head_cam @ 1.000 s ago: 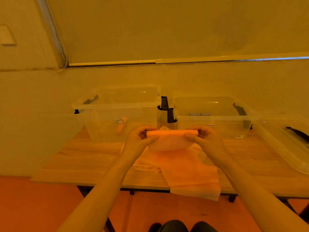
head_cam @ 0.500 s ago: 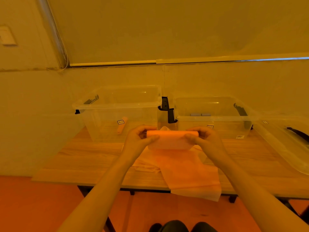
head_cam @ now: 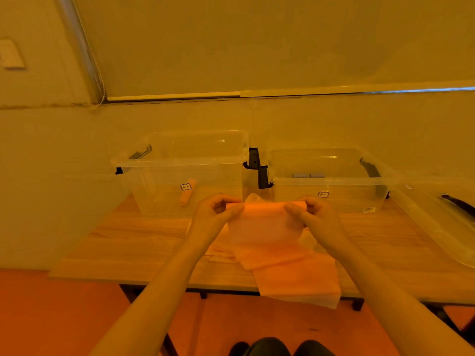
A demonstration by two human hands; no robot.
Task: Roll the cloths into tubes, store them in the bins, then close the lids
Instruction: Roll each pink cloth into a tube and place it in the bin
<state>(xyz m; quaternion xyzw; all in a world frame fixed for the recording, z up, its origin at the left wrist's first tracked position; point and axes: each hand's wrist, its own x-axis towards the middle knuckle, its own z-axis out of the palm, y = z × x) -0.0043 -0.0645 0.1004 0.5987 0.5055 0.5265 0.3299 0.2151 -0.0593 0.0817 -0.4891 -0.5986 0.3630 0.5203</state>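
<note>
Item 1, cloth (head_cam: 267, 227): orange, thin. Its top edge is wound into a short roll, held up above the bench (head_cam: 133, 242) between both my hands. The unrolled part hangs down onto the bench and its lower end droops over the near edge.

Item 2, left hand (head_cam: 216, 214): fingers and thumb pinched on the left end of the roll.

Item 3, right hand (head_cam: 313, 214): fingers and thumb pinched on the right end of the roll.

Item 4, loose cloths (head_cam: 218, 249): pale, lying flat on the bench under the hanging one. How many there are I cannot tell.

Item 5, left bin (head_cam: 180, 160): clear plastic, black latches, open. One rolled orange tube (head_cam: 187, 192) lies inside, near the front wall.

Item 6, right bin (head_cam: 329, 181): clear plastic, black latches, open. Two small grey-blue blocks (head_cam: 305, 175) show at its back wall; they may be rolled cloths, but the view is too dim to say.

Item 7, lid (head_cam: 442, 217): clear, with a dark handle, lying off the bins at the right end of the bench.

Progress, as I judge it: early. One tube is stored and this roll is barely started. Still to do: finish it, bin it, roll the rest, fit both lids.

Writing: a small dark-bordered label (head_cam: 185, 186) on the left bin's front, a matching one (head_cam: 323, 194) on the right bin and a barcode sticker (head_cam: 369, 209) low on its corner. None can be read.
</note>
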